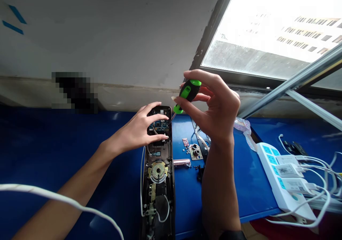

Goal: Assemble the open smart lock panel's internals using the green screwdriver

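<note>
One long open casing [166, 153] lies before you on the blue bench [120, 183], its far end at twelve o'clock and its near end at six. Take the round metal disc [162, 175] inside it as the centre of the dial. Your left hand [142, 126] is just short of twelve, fingers spread, thumb and forefinger tips apart over the circuit board [159, 124] at the far end; how firmly they touch, I cannot tell. Your right hand [216, 108], between one and two o'clock, is clamped on the green and black screwdriver [188, 93]. You have its handle tilted toward one o'clock, and its shaft slants down to the board's right edge; whether the tip sits in a screw is too small to tell.

Inside the casing, a thin white wire [169, 208] loops between five and six. Beyond its right side, a small red board [185, 142] lies between one and two, loose screws [187, 150] just beside it. A square plate [192, 156] lies at two, and a pink wrapped cylinder [182, 163] between two and three. Well out at three o'clock is a white power strip [269, 172] holding white plugs [290, 170].
</note>
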The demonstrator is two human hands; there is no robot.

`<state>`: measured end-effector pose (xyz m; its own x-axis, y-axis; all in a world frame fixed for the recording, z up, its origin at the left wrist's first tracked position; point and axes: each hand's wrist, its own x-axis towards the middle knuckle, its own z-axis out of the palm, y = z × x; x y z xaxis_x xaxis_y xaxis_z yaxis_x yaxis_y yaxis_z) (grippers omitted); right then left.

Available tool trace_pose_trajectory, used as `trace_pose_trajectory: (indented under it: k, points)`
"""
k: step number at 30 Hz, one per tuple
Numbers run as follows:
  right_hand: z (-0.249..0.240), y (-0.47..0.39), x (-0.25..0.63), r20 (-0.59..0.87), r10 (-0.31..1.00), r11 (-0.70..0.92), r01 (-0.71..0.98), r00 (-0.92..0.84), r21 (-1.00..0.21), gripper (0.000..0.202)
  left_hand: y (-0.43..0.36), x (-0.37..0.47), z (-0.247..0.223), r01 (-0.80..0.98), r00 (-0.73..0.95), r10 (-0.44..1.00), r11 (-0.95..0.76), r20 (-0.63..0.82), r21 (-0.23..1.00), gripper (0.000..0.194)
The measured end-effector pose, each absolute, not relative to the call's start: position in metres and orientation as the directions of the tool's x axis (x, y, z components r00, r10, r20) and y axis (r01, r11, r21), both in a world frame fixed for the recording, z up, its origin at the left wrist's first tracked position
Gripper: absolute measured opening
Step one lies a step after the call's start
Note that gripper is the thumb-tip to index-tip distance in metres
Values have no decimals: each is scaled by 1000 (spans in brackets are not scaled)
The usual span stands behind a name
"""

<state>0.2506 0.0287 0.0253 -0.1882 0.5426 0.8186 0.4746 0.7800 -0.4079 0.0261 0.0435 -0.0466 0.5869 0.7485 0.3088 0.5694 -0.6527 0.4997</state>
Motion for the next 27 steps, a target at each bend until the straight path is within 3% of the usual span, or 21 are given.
trace_pose_trajectory:
  k: [6,12,14,19,24,27]
  points:
    - [28,29,247,841,493,807,477,-222,-348,32,44,25,-47,570,583,764,-628,278,530,60]
    - [31,26,246,816,528,838,297,-234,-457,38,45,26,-44,556,563,771,-619,297,554,53]
    - [30,27,248,841,495,862,248,-218,-443,37,45,26,-43,555,561,772,-618,298,557,51]
    - [28,32,250,885,440,862,348,-155,-367,27,44,26,-44,550,560,772,-617,300,562,52]
    - [27,33,252,827,503,853,302,-251,-427,36,43,26,-43,553,562,778,-607,282,571,53]
    - [26,33,254,852,488,852,315,-189,-418,29,43,26,-42,550,560,778,-606,285,574,52]
